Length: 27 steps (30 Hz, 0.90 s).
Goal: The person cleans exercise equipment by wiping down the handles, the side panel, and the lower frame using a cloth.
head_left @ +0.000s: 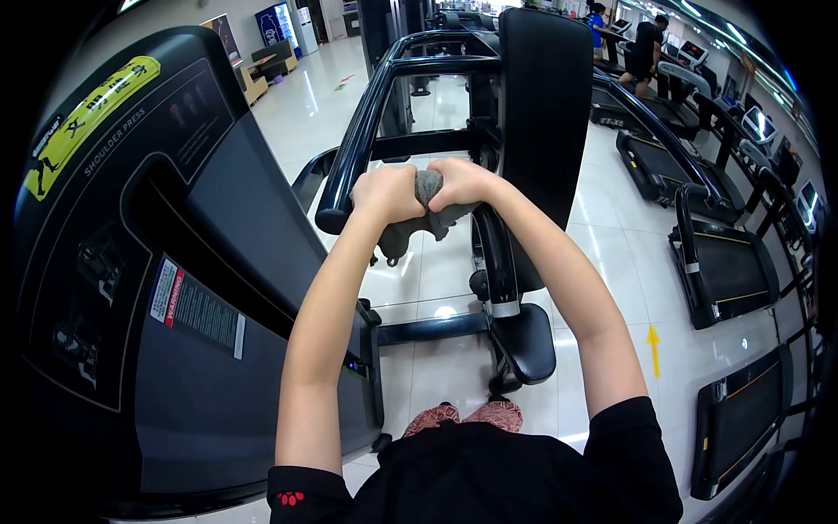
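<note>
Both my hands grip a dark grey cloth (pixel 428 188) in front of me, at the frame of a shoulder press machine (pixel 196 113). My left hand (pixel 387 192) is closed on the cloth's left part, close to the rounded end of a black bar (pixel 347 166). Closed on its right part, my right hand (pixel 463 183) is beside the tall black backrest (pixel 546 113). The two hands nearly meet, and the cloth bunches up between them. Its crumpled lower part hangs below my fingers. Under my right forearm a curved black handle (pixel 497 262) runs down towards the seat (pixel 524 343).
The machine's weight housing with a warning label (pixel 199 306) stands close on the left. Treadmills (pixel 729 271) line the right side. Two people, one in black (pixel 647 48) and one in blue (pixel 597 24), are at the back right. A crossbar (pixel 434 328) is low ahead.
</note>
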Available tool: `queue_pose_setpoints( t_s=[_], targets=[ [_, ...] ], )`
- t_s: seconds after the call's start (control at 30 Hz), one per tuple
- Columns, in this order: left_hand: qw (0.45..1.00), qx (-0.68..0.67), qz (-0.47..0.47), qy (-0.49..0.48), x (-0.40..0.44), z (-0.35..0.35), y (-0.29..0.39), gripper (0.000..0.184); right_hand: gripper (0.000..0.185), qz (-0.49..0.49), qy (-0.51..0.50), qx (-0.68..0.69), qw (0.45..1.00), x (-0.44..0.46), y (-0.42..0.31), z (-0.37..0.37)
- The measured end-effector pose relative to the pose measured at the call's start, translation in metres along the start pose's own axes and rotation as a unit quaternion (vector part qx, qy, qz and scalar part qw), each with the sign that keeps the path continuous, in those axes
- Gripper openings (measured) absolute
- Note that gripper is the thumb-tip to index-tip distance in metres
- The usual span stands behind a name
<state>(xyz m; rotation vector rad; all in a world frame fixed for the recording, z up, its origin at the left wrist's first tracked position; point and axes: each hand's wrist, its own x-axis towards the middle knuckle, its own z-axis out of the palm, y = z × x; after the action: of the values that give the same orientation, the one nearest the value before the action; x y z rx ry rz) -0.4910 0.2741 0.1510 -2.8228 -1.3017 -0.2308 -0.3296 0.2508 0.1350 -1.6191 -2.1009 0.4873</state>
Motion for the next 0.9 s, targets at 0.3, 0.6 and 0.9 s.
queue_pose_setpoints(
  t_s=[0.3, 0.6, 0.9],
  targets=[
    [0.991, -0.019, 0.020, 0.135, -0.007, 0.014, 0.002, 0.030, 0.046, -0.006, 0.093, -0.085, 0.992, -0.017, -0.008, 0.008],
    [0.950, -0.019, 0.112, 0.290, -0.006, 0.035, -0.003, 0.022, 0.041, -0.034, 0.188, -0.214, 0.958, -0.029, -0.018, 0.018],
    [0.975, -0.012, 0.145, 0.166, 0.003, 0.023, -0.001, 0.032, 0.046, 0.066, 0.026, -0.201, 0.977, -0.025, -0.017, -0.011]
  ],
)
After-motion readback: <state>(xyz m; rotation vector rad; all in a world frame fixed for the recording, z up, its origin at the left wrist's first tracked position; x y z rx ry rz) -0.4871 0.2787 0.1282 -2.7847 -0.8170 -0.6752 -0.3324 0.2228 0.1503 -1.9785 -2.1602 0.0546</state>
